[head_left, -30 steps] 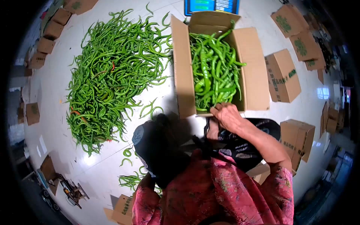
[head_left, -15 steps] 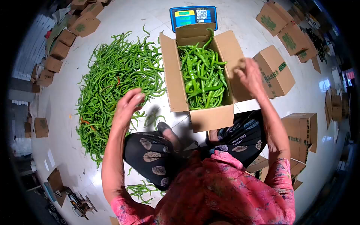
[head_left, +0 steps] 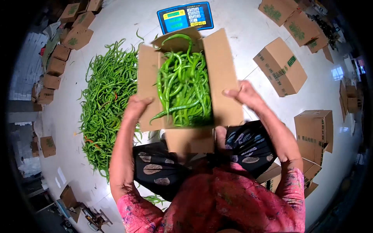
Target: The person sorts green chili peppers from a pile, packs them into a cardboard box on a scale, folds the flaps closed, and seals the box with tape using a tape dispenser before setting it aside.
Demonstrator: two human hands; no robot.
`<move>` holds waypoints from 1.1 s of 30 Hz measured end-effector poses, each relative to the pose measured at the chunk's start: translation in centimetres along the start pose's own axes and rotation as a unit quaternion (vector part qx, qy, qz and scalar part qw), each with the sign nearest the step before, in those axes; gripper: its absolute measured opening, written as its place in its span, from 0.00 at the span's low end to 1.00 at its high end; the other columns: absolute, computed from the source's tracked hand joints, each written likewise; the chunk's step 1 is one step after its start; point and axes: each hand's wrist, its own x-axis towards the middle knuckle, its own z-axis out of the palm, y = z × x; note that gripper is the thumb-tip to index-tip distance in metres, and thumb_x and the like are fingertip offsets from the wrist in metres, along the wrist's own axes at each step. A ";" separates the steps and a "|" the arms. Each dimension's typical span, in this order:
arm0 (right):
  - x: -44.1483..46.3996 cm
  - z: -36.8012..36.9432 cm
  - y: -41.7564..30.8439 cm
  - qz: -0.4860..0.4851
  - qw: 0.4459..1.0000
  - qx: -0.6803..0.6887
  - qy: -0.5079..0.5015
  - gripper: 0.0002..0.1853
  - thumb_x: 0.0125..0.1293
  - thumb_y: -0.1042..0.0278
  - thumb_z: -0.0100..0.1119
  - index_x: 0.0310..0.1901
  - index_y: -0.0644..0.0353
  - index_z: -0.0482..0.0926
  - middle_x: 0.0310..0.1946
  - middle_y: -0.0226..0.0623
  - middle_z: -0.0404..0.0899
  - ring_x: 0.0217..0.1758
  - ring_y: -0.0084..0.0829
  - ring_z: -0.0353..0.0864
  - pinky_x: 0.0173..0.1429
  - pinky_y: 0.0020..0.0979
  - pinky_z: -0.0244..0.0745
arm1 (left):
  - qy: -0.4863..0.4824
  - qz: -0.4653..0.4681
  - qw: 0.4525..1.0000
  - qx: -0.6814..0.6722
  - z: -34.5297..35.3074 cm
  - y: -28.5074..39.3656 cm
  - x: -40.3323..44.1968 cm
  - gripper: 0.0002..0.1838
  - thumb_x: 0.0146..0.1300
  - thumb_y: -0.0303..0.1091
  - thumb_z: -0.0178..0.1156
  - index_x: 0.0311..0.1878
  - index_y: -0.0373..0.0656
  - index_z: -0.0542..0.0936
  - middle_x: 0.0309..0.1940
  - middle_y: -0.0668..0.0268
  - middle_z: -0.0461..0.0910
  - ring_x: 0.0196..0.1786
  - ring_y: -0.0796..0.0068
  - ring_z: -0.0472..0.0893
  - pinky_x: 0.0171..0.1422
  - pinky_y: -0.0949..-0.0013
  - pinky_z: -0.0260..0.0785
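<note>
"Carton (head_left: 188, 140) of green peppers (head_left: 182, 87): where was it?"

"Right before my knees, near side of the blue scale (head_left: 185, 20), its flaps spread open."

"And your hands?"

"Both closed on it: left hand (head_left: 136, 108) gripping the left flap, right hand (head_left: 248, 96) the right, thumbs inside."

"Around it?"

"Loose pepper heap (head_left: 101, 112) left, taped box (head_left: 280, 68) right."

- Pale, glossy tiled floor (head_left: 243, 35), thin seams showing, glare on its surface.
- Brown cartons (head_left: 56, 65) line the left side; others (head_left: 297, 32) with green leaf prints stand at upper right.
- White stacked material (head_left: 32, 58) sits at far left, too blurred to identify.
- Bluish-white light patches (head_left: 337, 72) shine at right; the outer edges are dark.
</note>
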 end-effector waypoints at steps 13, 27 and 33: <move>0.3 -3.7 2.9 0.064 0.995 0.073 0.031 0.13 0.63 0.66 0.61 0.46 0.64 0.82 0.33 0.35 0.84 0.27 0.23 0.80 0.34 0.26 0.76 | 0.047 0.154 0.976 0.149 6.5 1.7 -1.8 0.10 0.61 0.30 0.62 0.45 0.38 0.83 0.37 0.61 0.85 0.36 0.71 0.82 0.44 0.66 0.76; -2.4 0.5 -0.3 -0.079 0.991 -0.102 0.039 0.13 0.63 0.70 0.57 0.48 0.64 0.81 0.33 0.42 0.86 0.33 0.31 0.85 0.43 0.31 0.81 | 0.039 0.044 0.998 -0.019 4.1 2.3 -1.6 0.16 0.61 0.26 0.60 0.52 0.34 0.80 0.39 0.59 0.85 0.38 0.72 0.83 0.48 0.66 0.76; -1.5 -0.5 -0.3 0.028 0.997 -0.060 0.030 0.13 0.62 0.67 0.58 0.44 0.64 0.83 0.32 0.41 0.85 0.35 0.28 0.82 0.44 0.33 0.77 | 0.036 0.072 0.996 -0.027 3.6 1.6 -1.7 0.18 0.61 0.25 0.60 0.54 0.34 0.79 0.42 0.59 0.84 0.41 0.72 0.82 0.49 0.68 0.75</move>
